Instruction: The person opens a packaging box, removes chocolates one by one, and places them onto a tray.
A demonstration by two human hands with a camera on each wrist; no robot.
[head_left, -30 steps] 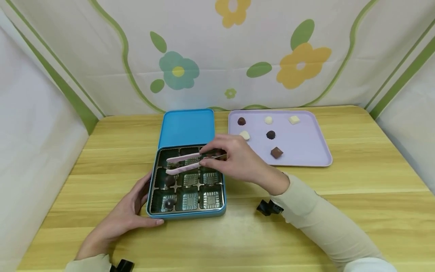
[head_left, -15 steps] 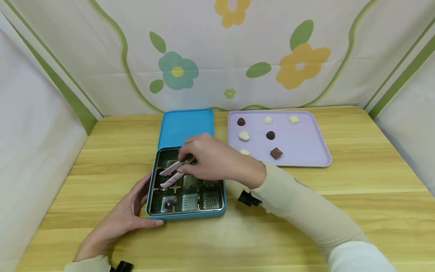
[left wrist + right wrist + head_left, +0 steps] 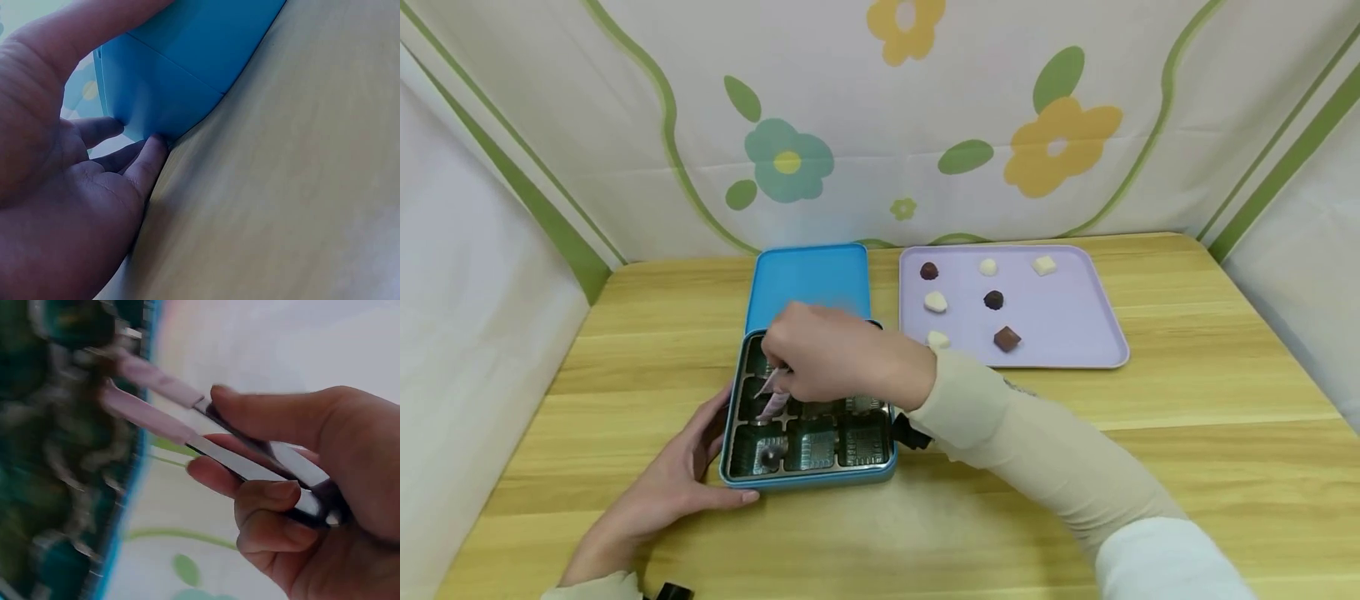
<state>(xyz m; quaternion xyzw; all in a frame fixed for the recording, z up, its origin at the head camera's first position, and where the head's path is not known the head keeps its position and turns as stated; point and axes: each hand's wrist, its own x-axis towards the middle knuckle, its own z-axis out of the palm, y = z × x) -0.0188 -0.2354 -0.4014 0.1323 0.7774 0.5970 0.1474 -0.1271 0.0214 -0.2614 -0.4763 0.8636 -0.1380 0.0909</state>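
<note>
My right hand (image 3: 827, 354) grips a pair of tongs (image 3: 244, 459) with metal arms and pink tips. The tips point down into the middle compartment of the left column of the blue tin box (image 3: 808, 482). Whether anything lies between them cannot be told; the right wrist view is blurred there. A dark round chocolate (image 3: 771, 455) sits in the front left compartment. My left hand (image 3: 666, 483) holds the tin's front left corner, thumb along the front wall and fingers at the left side. In the left wrist view, fingertips (image 3: 156, 145) touch the blue wall.
The open blue lid (image 3: 808, 279) lies behind the tin. To the right stands a lilac tray (image 3: 1063, 321) with several chocolates: white pieces (image 3: 936, 302), a dark dome (image 3: 993, 299) and a brown square one (image 3: 1007, 338). A patterned curtain (image 3: 880, 158) rises behind the wooden table (image 3: 1000, 517).
My right hand has moved left over the tin, and the tongs' tips have turned downward toward the left column. The left hand has kept its place.
</note>
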